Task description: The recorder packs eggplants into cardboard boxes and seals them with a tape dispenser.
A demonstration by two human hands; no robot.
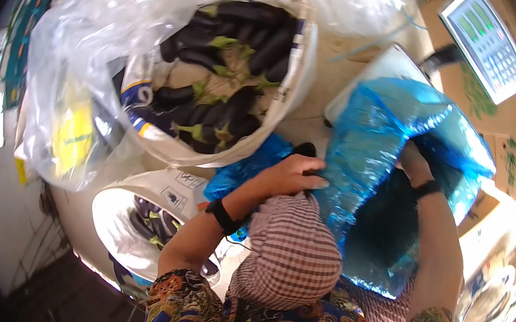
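Note:
A blue plastic bag (367, 125) lies in front of me, its mouth spread towards my body. My right hand (413, 162) reaches inside it; the fingers are hidden by the plastic. Beside the bag's left edge is my left hand (297, 172), above my knee in checked cloth (290, 255). Its thumb and fingertip meet the bag's edge, but whether they grip it is unclear. Ahead to the left, a large white woven sack (304, 66) with a rolled-down rim holds many dark eggplants (262, 37) with green caps.
A scale display (486, 44) stands at upper right, its platform (393, 62) partly behind the blue bag. Cardboard boxes (509, 175) line the right. A smaller white sack (107, 229) with eggplants lies lower left. Clear plastic sheeting (89, 46) and crumpled blue plastic (233, 172) are close by.

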